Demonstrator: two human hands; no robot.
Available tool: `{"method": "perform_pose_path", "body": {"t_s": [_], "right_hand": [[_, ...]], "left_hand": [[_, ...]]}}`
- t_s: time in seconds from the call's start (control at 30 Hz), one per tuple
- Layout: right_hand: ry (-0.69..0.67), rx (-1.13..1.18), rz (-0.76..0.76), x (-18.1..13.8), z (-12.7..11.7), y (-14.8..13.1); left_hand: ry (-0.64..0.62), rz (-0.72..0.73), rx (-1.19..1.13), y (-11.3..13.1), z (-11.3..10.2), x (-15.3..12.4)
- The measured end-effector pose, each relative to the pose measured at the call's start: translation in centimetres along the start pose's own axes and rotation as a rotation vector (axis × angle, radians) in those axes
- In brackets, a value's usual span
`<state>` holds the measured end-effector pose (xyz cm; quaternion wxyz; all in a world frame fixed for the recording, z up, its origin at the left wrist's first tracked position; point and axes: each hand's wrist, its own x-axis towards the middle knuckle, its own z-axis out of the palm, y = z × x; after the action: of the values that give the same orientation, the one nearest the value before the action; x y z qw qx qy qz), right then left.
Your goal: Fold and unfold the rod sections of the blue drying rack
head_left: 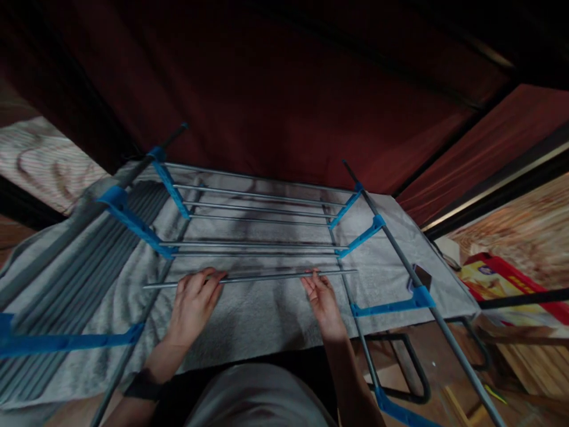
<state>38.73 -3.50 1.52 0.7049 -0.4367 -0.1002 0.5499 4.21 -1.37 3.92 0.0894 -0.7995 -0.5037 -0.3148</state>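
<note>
A thin grey metal rod [262, 277] lies crosswise in both my hands, in front of a partly assembled rack. My left hand [195, 299] is closed around it near its left end. Toward the other end, my right hand [320, 293] pinches it between thumb and fingers. The rack has long grey poles joined by blue plastic brackets [362, 234]. Several crossbars [258, 244] span between the far brackets. Nearer me, a blue bracket on the left [75, 343] and one on the right [391, 306] have no crossbar between them.
Several loose grey tubes [102, 261] lie side by side at the left on a grey cloth [267, 332]. A small dark box [419, 277] sits by the right pole. A red and yellow package [502, 284] is at the far right. Behind hangs a dark red curtain [249, 89].
</note>
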Motion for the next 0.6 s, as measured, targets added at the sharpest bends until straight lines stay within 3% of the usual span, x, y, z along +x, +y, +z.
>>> {"method": "perform_pose_path", "body": {"t_s": [0.17, 0.27, 0.5, 0.6], "right_hand": [[0.037, -0.022, -0.074, 0.7, -1.2, -0.1], [0.015, -0.018, -0.074, 0.7, -1.4, -0.1], [0.067, 0.049, 0.012, -0.2, -0.6, -0.4], [0.054, 0.040, 0.074, -0.3, -0.2, -0.8]], "left_hand": [[0.176, -0.002, 0.077, 1.9, -0.7, -0.2], [0.136, -0.007, -0.090, 2.8, -0.4, -0.6], [0.017, -0.418, -0.648, 6.0, 0.4, 0.2], [-0.024, -0.512, -0.859, 7.7, -0.3, 1.8]]}}
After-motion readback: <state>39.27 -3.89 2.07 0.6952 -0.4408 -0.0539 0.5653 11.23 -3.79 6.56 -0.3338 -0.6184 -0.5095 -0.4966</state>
